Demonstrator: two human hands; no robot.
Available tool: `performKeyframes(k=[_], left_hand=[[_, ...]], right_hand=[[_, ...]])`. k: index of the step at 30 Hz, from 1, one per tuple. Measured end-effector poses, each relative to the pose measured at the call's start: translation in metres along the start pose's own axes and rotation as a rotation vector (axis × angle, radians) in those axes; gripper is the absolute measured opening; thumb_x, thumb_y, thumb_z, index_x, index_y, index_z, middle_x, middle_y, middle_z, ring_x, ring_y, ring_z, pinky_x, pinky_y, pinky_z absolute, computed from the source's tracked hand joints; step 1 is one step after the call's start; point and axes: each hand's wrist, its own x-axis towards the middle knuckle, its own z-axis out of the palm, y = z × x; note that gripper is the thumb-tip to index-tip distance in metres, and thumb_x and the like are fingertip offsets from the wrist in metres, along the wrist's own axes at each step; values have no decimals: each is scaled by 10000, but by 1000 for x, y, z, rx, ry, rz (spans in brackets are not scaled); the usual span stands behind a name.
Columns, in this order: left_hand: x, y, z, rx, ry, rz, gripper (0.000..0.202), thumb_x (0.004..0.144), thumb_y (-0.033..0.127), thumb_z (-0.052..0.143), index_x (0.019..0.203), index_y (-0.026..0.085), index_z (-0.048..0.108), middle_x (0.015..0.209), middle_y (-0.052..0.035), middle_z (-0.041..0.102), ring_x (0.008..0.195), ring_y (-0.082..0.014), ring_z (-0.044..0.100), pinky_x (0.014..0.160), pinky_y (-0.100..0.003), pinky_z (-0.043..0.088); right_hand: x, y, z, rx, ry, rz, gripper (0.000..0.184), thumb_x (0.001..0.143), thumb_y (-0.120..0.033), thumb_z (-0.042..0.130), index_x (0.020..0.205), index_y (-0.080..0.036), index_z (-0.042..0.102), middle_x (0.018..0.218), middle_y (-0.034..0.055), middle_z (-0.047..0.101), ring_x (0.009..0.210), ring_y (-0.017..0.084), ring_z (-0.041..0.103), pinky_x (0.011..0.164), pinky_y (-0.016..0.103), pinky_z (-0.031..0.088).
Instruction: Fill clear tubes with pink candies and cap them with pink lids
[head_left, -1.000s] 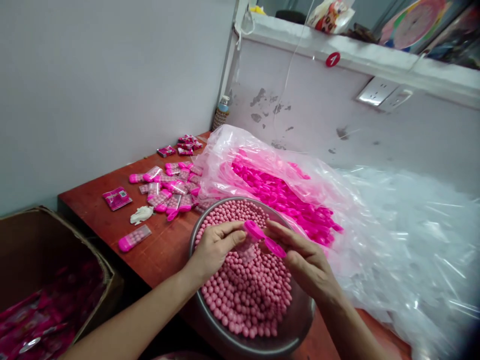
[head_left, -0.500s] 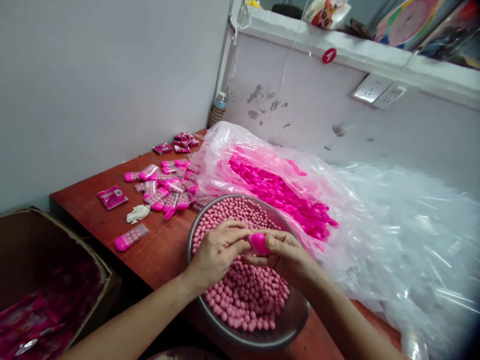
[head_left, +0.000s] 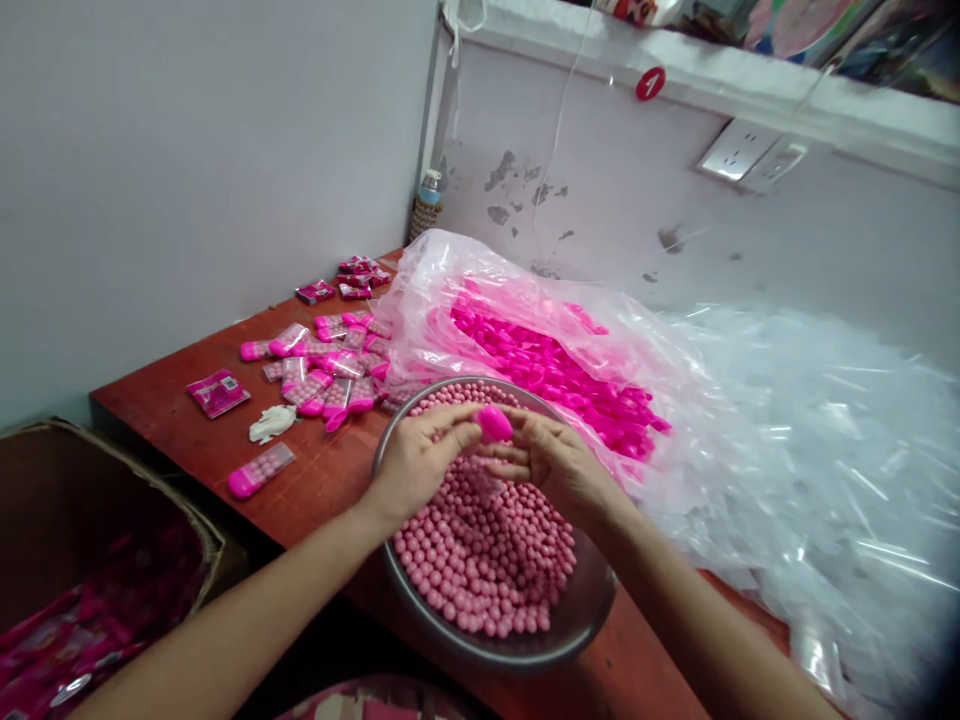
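Note:
Above a metal bowl (head_left: 390,560) of pink balls (head_left: 480,590), both hands meet at a small container with a glossy pink cap (head_left: 495,424). My left hand (head_left: 420,455) pinches the cap's left side between thumb and fingers. My right hand (head_left: 566,465) is closed around its right side, with the lower fingers stretched toward the left hand. The container's clear body is mostly hidden by fingers. Left of the bowl lie several ball-filled clear containers with pink ends (head_left: 337,375), and one more such container (head_left: 261,471) sits nearer the table's edge.
A clear plastic bag (head_left: 427,280) of bright pink caps (head_left: 555,365) lies behind the bowl. Many clear plastic pieces (head_left: 817,450) are heaped at right. On the red table (head_left: 165,370) are pink packets (head_left: 217,393) and a crumpled white item (head_left: 272,424). A cardboard box (head_left: 210,550) stands lower left.
Both hands have risen slightly with the pink-capped container and shifted left. The right thumb has drawn back from the front of the cap. The view has tilted down a little.

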Motion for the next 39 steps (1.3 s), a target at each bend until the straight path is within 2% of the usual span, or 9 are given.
performKeyframes(k=[3, 5, 8, 15, 21, 25, 31, 36, 39], left_hand=[[41, -6, -31, 2, 195, -36, 373, 803, 323, 592, 1130, 145, 621, 1095, -85, 678, 975, -231, 638, 871, -364, 504], [71, -10, -56, 79, 346, 52, 430, 791, 331, 606, 1171, 130, 587, 1158, -104, 643, 1030, -242, 613, 902, -370, 485], [93, -13, -77, 179, 387, 204, 539, 782, 291, 628, 1279, 146, 479, 1310, -112, 523, 1181, -228, 506, 985, -344, 416], [28, -7, -31, 281, 106, 63, 396, 821, 346, 571, 1159, 142, 596, 1060, -88, 692, 961, -216, 648, 865, -333, 506], [1, -1, -12, 398, 27, 82, 251, 827, 255, 553, 1033, 163, 662, 1034, -63, 701, 936, -195, 652, 857, -313, 503], [-8, 0, -6, 441, -40, 60, 290, 810, 221, 563, 1082, 149, 630, 1066, -84, 684, 953, -204, 643, 856, -325, 501], [-18, 1, 10, 305, -259, -71, 287, 817, 236, 553, 1089, 196, 634, 1065, -62, 687, 976, -209, 631, 886, -334, 475], [-15, 0, 17, -34, -258, -193, 241, 838, 259, 533, 1040, 213, 656, 1058, -35, 684, 986, -187, 620, 867, -285, 487], [-15, -4, 19, -261, -229, -334, 262, 834, 294, 544, 1062, 198, 631, 1032, -38, 682, 899, -171, 641, 767, -260, 530]], right_hand=[[2, -9, -24, -233, 159, -112, 366, 767, -446, 616, 1052, -217, 615, 1028, 67, 648, 797, 164, 656, 720, 324, 528], [1, -10, -37, -449, 228, -132, 339, 764, -426, 618, 1007, -190, 623, 934, 55, 663, 743, 154, 641, 680, 301, 516], [-3, -4, -42, -825, 200, -129, 285, 773, -411, 599, 929, -175, 638, 839, 39, 671, 737, 165, 619, 664, 290, 480], [-2, 23, -14, -1375, 143, -60, 252, 726, -371, 647, 874, -181, 574, 771, 40, 674, 654, 182, 614, 559, 254, 390], [1, 30, -8, -1228, 91, -51, 183, 692, -252, 667, 822, -173, 565, 724, 10, 643, 633, 148, 563, 552, 230, 352], [-1, 25, -12, -755, 40, 23, 159, 695, -268, 667, 682, -161, 550, 643, -25, 586, 603, 122, 539, 558, 226, 389], [-14, 28, -3, -210, 38, -33, 228, 671, -310, 712, 772, -165, 568, 712, -28, 601, 644, 111, 578, 612, 237, 464], [-23, 19, -12, -271, -10, -133, 221, 711, -289, 684, 871, -185, 571, 764, -15, 639, 709, 128, 620, 675, 256, 495], [-17, -3, -54, -735, 197, -246, 173, 817, -308, 554, 910, -167, 593, 751, 16, 654, 676, 141, 629, 635, 259, 505]])
